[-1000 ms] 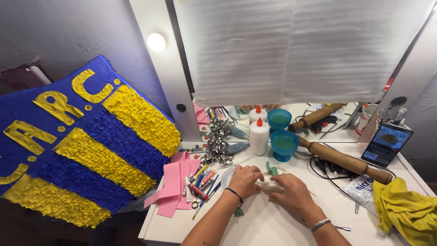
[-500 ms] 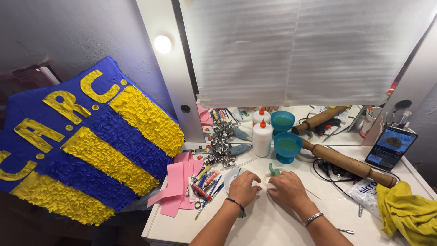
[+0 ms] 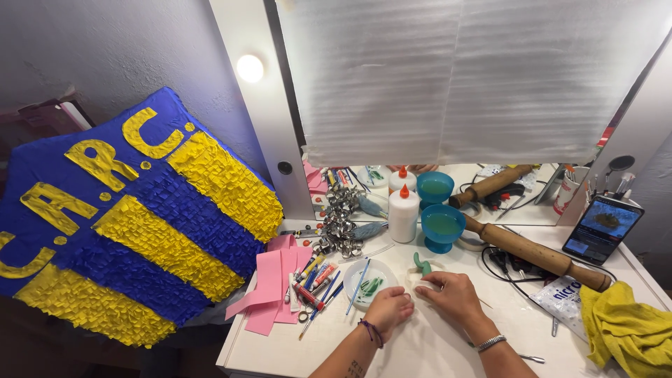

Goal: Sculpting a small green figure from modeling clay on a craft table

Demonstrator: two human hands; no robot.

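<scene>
White vanity table [image 3: 434, 350] fills the lower right of the view, set against a grey wall w/ a lit round bulb [image 3: 250, 68] and a mirror [image 3: 504, 178] mostly covered by a sheet of white corrugated paper [image 3: 476, 77]. Left of the table leans a big blue and yellow fringed piñata [image 3: 133, 224], shield-shaped, w/ yellow letters on top. Next in size: a yellow cloth [image 3: 626, 329] bunched at the table's right edge, and a long wooden rolling pin [image 3: 535, 253] lying diagonally towards it. Pink paper strips [image 3: 269, 287] hang over the table's left edge, beside a scatter of markers & pens [image 3: 315, 276]. At the back stand a white glue bottle [image 3: 404, 210] w/ orange tip, a blue cup [image 3: 443, 227] of greenish liquid just right of it, and a heap of curled silver ribbon [image 3: 339, 224] to the left. A phone [image 3: 603, 229] is propped up at far right, screen lit. Centre front, both hands work close together. Left hand [image 3: 389, 308], dark bracelet at wrist, is curled into a loose fist, knuckles down, just beside a small white dish [image 3: 369, 280] smeared w/ green; can't tell if it holds anything. Right hand [image 3: 455, 295], silver bracelet at wrist, lies palm down w/ fingers bent, tips pressing on a small white lump [image 3: 421, 279] on the tabletop. A small green clay piece [image 3: 422, 264] stands just behind that lump.
</scene>
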